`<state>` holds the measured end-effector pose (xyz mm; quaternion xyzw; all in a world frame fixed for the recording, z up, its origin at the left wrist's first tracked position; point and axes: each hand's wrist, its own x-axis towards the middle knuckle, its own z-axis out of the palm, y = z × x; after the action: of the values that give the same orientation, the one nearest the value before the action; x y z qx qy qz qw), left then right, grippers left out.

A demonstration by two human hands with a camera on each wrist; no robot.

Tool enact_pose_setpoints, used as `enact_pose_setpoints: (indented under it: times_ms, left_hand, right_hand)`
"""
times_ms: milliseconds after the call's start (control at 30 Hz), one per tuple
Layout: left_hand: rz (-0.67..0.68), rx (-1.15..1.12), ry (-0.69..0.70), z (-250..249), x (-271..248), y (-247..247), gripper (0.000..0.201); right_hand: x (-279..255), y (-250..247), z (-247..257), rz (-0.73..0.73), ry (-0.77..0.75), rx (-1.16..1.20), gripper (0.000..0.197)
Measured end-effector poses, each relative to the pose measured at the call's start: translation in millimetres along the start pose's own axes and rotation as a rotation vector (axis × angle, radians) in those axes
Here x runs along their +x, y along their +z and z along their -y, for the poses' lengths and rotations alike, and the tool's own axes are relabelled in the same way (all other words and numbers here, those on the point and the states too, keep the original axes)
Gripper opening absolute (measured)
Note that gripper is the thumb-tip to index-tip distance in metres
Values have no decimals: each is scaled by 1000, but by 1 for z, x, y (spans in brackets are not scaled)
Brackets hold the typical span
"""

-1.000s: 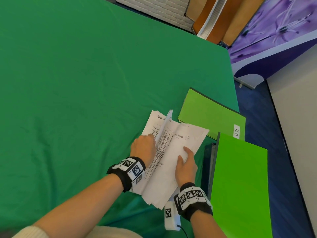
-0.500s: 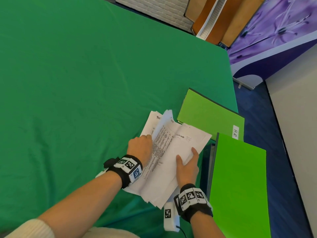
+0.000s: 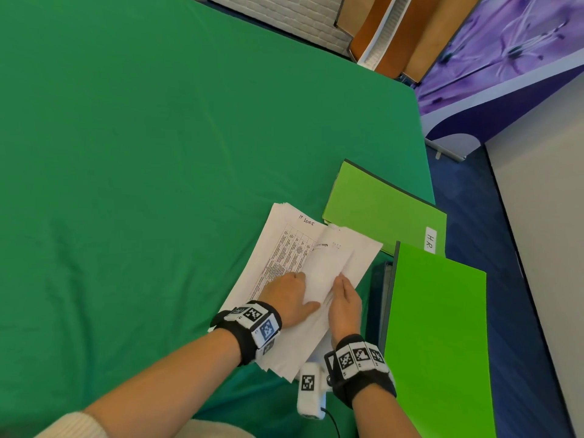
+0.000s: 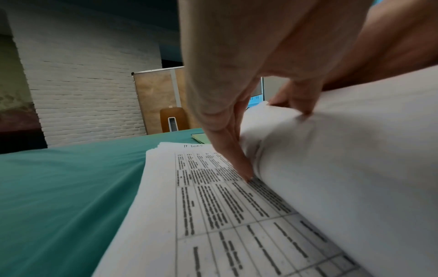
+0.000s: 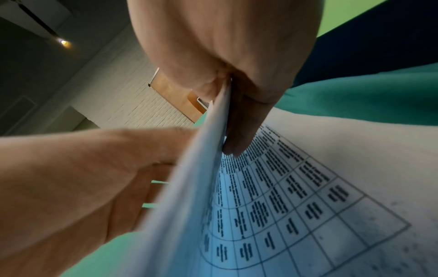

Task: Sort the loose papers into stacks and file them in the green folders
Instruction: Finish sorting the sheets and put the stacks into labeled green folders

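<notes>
A pile of loose printed papers [image 3: 284, 245] lies on the green table, its top sheet a printed grid with a handwritten heading. Several upper sheets [image 3: 344, 257] are lifted and curled over to the right. My left hand [image 3: 290, 295] pinches their curl, its fingers [image 4: 237, 159] tucked under onto the grid sheet and the thumb on top. My right hand [image 3: 346, 300] pinches the near edge of the same sheets [image 5: 213, 150]. One green folder [image 3: 379, 210], labelled "H.R.", lies shut beyond the papers. A second green folder [image 3: 439, 327] lies to the right.
The green cloth-covered table [image 3: 158, 184] spreads wide to the left and far side. Its right edge runs just past the folders, with blue floor [image 3: 521, 311] below. A small white device [image 3: 311, 390] with a cable sits by my right wrist.
The upright sheets have been turned over to the right and lowered, baring the grid sheet beneath. My left hand moved right, close to my right hand.
</notes>
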<state>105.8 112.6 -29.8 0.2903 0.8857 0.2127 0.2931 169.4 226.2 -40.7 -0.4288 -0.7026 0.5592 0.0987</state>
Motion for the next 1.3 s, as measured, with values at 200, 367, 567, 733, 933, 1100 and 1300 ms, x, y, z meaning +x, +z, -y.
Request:
enact_pose_setpoints:
  times_ms: [200, 367, 567, 733, 933, 1100, 1300]
  left_hand:
    - [-31, 56, 16, 0, -2, -4, 55]
    - [-144, -57, -81, 6, -2, -15, 24]
    - [-142, -263, -352, 49, 9, -26, 31]
    - [-116, -537, -395, 81, 14, -29, 34]
    - [-326, -345, -190, 54, -4, -32, 51]
    - [-123, -40, -38, 25, -13, -29, 41]
    - [-1, 144, -118, 10, -12, -13, 87]
  right_hand:
    - [2, -3, 5, 24, 30, 37, 30]
    - [2, -2, 5, 8, 12, 18, 16]
    - [-1, -9, 1, -43, -10, -82, 28]
    - [0, -18, 3, -102, -45, -108, 30]
    - [-3, -22, 7, -112, -82, -88, 38]
    - [-3, -18, 9, -141, -112, -86, 39]
    - [-4, -18, 9, -104, -102, -129, 48]
